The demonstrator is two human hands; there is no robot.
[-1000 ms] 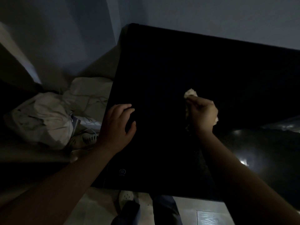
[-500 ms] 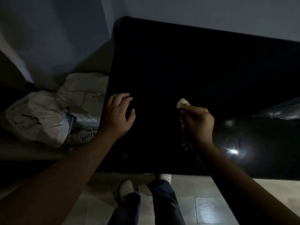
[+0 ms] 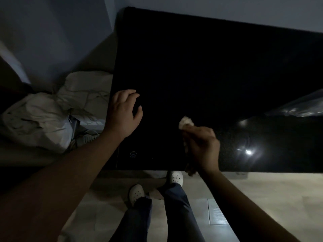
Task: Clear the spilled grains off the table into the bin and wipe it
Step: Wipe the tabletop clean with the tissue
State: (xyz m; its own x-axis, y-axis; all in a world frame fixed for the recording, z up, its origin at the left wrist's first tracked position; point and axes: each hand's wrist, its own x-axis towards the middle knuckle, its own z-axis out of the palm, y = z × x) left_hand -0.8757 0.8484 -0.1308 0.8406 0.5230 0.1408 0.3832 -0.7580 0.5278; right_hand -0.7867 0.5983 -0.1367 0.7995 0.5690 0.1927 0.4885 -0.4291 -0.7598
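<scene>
The room is dim. A glossy black table (image 3: 218,70) fills the upper right of the head view. My right hand (image 3: 202,147) is near the table's front edge, closed around a crumpled pale cloth (image 3: 186,121) that sticks out above my fingers and hangs below my palm. My left hand (image 3: 123,113) rests at the table's left edge, fingers spread and curled, holding nothing. No grains can be made out on the dark surface, and no bin is in view.
Crumpled pale bags and fabric (image 3: 52,116) lie on the floor left of the table. A clear plastic sheet (image 3: 300,106) lies on the table at the right. My legs and white clogs (image 3: 137,193) stand on the light floor below the table's front edge.
My right hand has drawn the cloth toward the table's front edge. My left hand has stayed at the left edge. The view has tilted down, showing more floor and my feet.
</scene>
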